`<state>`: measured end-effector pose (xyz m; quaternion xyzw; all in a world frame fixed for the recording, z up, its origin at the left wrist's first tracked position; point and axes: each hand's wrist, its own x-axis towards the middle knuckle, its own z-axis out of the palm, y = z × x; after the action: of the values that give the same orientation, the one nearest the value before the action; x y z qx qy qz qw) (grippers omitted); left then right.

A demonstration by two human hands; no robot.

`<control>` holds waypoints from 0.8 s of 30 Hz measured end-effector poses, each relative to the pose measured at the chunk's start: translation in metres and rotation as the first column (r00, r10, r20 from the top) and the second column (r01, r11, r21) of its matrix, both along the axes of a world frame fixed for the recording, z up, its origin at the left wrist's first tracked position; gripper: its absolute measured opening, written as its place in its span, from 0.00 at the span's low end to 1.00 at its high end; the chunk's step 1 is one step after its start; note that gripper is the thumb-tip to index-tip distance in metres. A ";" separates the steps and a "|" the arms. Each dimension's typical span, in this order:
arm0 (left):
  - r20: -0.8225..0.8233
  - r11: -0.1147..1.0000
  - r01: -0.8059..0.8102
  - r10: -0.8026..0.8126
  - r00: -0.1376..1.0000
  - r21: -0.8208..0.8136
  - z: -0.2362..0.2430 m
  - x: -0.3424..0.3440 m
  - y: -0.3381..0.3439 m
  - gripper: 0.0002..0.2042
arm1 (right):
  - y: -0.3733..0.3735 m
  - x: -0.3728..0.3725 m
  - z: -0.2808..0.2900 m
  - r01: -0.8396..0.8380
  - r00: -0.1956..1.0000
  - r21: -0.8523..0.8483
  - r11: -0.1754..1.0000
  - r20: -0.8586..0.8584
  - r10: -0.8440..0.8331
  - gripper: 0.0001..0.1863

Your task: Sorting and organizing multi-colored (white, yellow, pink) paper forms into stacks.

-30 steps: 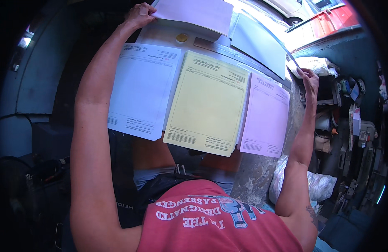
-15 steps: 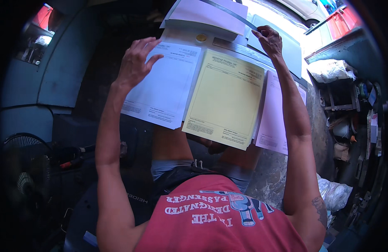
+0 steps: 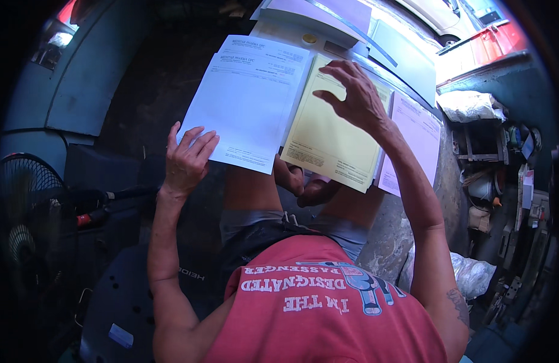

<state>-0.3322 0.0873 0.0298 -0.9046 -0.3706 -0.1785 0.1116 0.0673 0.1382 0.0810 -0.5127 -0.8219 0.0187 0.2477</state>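
Head view, from left to right: a black round floor fan [image 3: 25,224] stands in the dim far left, beside a dark plastic seat [image 3: 128,302] with small holes near the lower edge. The left hand [image 3: 187,158] rises from a bare forearm, its fingers loosely spread and laid against the lower left corner of a stack of white printed paper sheets [image 3: 249,103]; whether the thumb pinches the corner from below cannot be told. The white sheets lie tilted, their right edge overlapping a pale yellow printed paper sheet [image 3: 328,139] just beside them. The right hand [image 3: 355,97] hovers over the upper part of the yellow sheet, fingers spread and curved downward, holding nothing; whether the fingertips touch the paper cannot be told. To the right of the yellow sheet lies a pink printed paper sheet [image 3: 415,136], partly tucked under it. All three rest on a rough grey stone counter [image 3: 388,236], their lower edges overhanging it above the person's bare knees. Further right, a crumpled white plastic bag [image 3: 470,104] sits on a cluttered shelf.
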 end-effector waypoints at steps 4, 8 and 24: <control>0.134 1.000 0.015 -0.015 0.991 0.003 0.005 0.010 0.002 0.16 | -0.049 -0.070 0.011 -0.192 0.981 -0.114 0.975 0.020 0.195 0.41; 0.075 0.995 -0.057 0.052 0.996 0.077 0.027 0.035 0.011 0.13 | -0.060 -0.118 0.014 -0.236 0.968 0.044 0.971 0.100 0.231 0.38; 0.164 0.940 0.309 -0.331 0.929 0.147 -0.023 0.170 -0.080 0.25 | -0.120 -0.012 0.038 -0.227 0.951 0.340 0.913 0.279 0.132 0.27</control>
<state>-0.1620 0.0076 0.0069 -0.9239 -0.2156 -0.2999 0.0996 0.0552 0.0186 0.1186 -0.3770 -0.8792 -0.1775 0.2311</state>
